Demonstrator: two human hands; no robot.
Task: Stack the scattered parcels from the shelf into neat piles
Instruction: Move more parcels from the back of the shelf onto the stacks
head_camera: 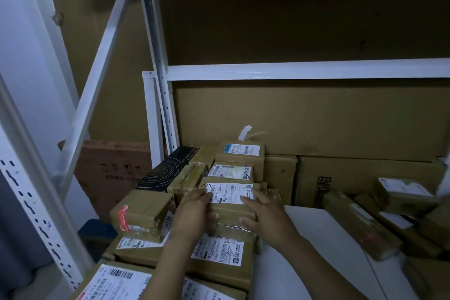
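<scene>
A brown cardboard parcel with a white shipping label (pixel 229 193) sits on top of a stack at the left of the shelf. My left hand (pixel 192 214) grips its left end, fingers over the top and thumb on the front face. At its right end, my right hand (pixel 265 217) holds it the same way. Behind it lie two more labelled parcels (pixel 232 173) in a row. A larger labelled parcel (pixel 219 251) lies underneath. A taped parcel with a red sticker (pixel 141 214) sits just left of my hands.
Several scattered brown parcels (pixel 379 217) lie jumbled at the right on the white shelf board (pixel 314 246). A black box with a spiral pattern (pixel 168 170) stands at the back left. Big flat cartons (pixel 341 178) line the back. White shelf posts (pixel 163 95) rise at the left.
</scene>
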